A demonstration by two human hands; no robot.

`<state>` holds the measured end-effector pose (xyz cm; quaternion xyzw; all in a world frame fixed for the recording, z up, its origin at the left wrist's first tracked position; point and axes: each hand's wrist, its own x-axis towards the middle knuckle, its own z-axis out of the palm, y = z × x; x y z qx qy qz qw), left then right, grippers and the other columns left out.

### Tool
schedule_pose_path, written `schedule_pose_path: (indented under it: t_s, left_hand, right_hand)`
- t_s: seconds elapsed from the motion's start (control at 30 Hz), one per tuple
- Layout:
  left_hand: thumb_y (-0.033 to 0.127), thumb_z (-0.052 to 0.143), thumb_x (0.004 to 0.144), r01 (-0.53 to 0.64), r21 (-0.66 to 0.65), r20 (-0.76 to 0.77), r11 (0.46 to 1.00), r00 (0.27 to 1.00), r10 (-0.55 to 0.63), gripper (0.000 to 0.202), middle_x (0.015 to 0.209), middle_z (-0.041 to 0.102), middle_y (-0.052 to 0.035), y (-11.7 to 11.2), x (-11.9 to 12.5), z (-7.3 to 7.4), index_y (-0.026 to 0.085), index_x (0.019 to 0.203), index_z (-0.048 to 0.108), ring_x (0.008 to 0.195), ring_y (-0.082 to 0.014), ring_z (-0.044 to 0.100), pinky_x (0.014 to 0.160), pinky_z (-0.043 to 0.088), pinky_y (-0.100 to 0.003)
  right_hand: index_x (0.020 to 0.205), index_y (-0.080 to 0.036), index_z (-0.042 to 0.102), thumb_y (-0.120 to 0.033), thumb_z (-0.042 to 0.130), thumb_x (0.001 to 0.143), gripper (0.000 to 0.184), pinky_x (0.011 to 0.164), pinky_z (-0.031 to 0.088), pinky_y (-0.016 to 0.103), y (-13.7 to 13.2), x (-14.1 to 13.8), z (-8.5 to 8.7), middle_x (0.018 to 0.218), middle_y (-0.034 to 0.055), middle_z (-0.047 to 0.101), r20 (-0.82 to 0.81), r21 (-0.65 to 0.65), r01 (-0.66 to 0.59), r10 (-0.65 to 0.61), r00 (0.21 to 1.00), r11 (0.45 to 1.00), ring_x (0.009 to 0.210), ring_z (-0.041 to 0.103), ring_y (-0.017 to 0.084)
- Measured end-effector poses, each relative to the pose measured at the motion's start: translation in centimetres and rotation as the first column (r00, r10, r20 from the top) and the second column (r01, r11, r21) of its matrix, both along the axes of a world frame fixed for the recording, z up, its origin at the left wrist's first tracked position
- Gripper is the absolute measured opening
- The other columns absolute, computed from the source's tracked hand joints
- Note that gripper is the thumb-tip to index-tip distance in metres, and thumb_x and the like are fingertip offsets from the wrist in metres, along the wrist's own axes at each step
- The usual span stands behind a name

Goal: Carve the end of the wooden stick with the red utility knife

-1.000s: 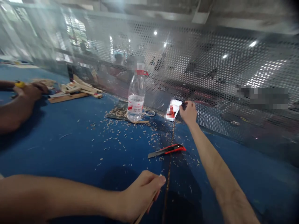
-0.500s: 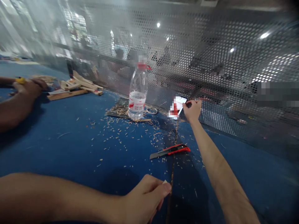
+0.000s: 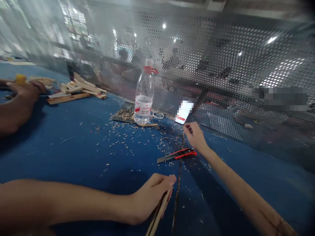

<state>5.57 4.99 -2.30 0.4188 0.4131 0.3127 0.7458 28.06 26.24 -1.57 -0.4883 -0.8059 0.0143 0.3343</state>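
My left hand (image 3: 156, 195), low in the middle, is closed around a thin wooden stick (image 3: 158, 216) that slants down past the bottom edge. A dark line runs along the stick, and I cannot tell if it is one piece or two. My right hand (image 3: 195, 135) hovers over the table with its fingers loosely curled and nothing visible in them. Just beyond it a phone (image 3: 185, 112) with a lit screen leans against the perforated metal panel. Below my right hand lies a red and black utility knife (image 3: 176, 154), its blade pointing left.
A clear plastic bottle (image 3: 144, 98) with a red cap stands at the back beside a dark flat board (image 3: 120, 119). Wood shavings lie scattered around it. Wooden strips (image 3: 81, 88) are piled at the left, near another person's hand (image 3: 28, 90). A perforated panel (image 3: 221, 65) borders the blue table.
My right hand has drawn back from the phone towards me and its fingers have curled. My left hand has risen slightly and turned, so the wooden stick now shows below it.
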Motion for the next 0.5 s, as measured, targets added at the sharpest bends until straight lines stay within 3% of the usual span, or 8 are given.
schedule_pose_path:
  t_s: [0.07, 0.17, 0.27, 0.37, 0.5]
  left_hand:
    - [0.089, 0.078, 0.060, 0.011, -0.004, 0.087, 1.000, 0.996, -0.011, 0.071, 0.050, 0.041, 0.0070, -0.1, 0.0, -0.1, 0.022, 0.064, 0.053, 0.047, -0.0104, 0.036, 0.047, 0.032, -0.023]
    - [0.072, 0.093, 0.055, 0.067, -0.005, 0.195, 0.998, 0.979, -0.065, 0.063, 0.066, 0.057, 0.0047, -0.5, 0.0, 0.2, 0.020, 0.074, 0.064, 0.062, -0.0121, 0.052, 0.065, 0.046, -0.023]
    - [0.069, 0.094, 0.055, 0.079, -0.016, 0.219, 0.997, 0.973, -0.073, 0.062, 0.067, 0.058, 0.0046, -0.8, 0.0, 0.9, 0.018, 0.078, 0.067, 0.066, -0.0135, 0.056, 0.070, 0.049, -0.025]
    - [0.064, 0.096, 0.053, -0.020, -0.009, 0.133, 1.000, 0.991, 0.021, 0.061, 0.061, 0.052, 0.0076, -0.7, 0.0, 1.4, 0.019, 0.072, 0.059, 0.060, -0.0102, 0.049, 0.061, 0.044, -0.022]
    - [0.075, 0.087, 0.057, -0.141, 0.053, -0.015, 0.989, 0.990, 0.142, 0.065, 0.051, 0.049, 0.0078, 0.0, 0.3, 1.2, 0.020, 0.071, 0.057, 0.047, -0.0105, 0.043, 0.043, 0.032, -0.023]
  right_hand:
    - [0.109, -0.026, 0.070, -0.044, 0.062, 0.096, 0.023, 0.098, 0.053, 0.040, -4.9, -0.4, -0.2, 0.121, 0.0070, 0.069, 0.096, -0.101, -0.192, 0.202, 0.975, 0.976, 0.109, 0.067, 0.023]
    - [0.104, -0.028, 0.069, -0.041, 0.073, 0.088, 0.021, 0.102, 0.050, 0.047, -10.7, -0.3, -0.2, 0.128, 0.0070, 0.071, 0.155, -0.198, -0.280, 0.312, 0.937, 0.939, 0.119, 0.065, 0.029]
    - [0.091, -0.027, 0.059, -0.038, 0.068, 0.091, 0.014, 0.083, 0.055, 0.044, -13.5, 0.4, 0.0, 0.104, 0.0065, 0.073, 0.139, -0.244, -0.216, 0.255, 0.957, 0.945, 0.093, 0.070, 0.028]
    - [0.092, -0.029, 0.050, -0.037, 0.059, 0.095, 0.013, 0.061, 0.051, 0.035, -14.7, 0.8, 0.4, 0.080, -0.0007, 0.069, 0.097, -0.273, -0.128, 0.160, 0.982, 0.953, 0.065, 0.064, 0.022]
    - [0.095, -0.029, 0.052, -0.044, 0.054, 0.099, 0.016, 0.056, 0.049, 0.031, -16.0, 0.2, 1.2, 0.069, -0.0052, 0.066, -0.003, -0.320, -0.091, 0.095, 0.996, 0.943, 0.057, 0.063, 0.019]
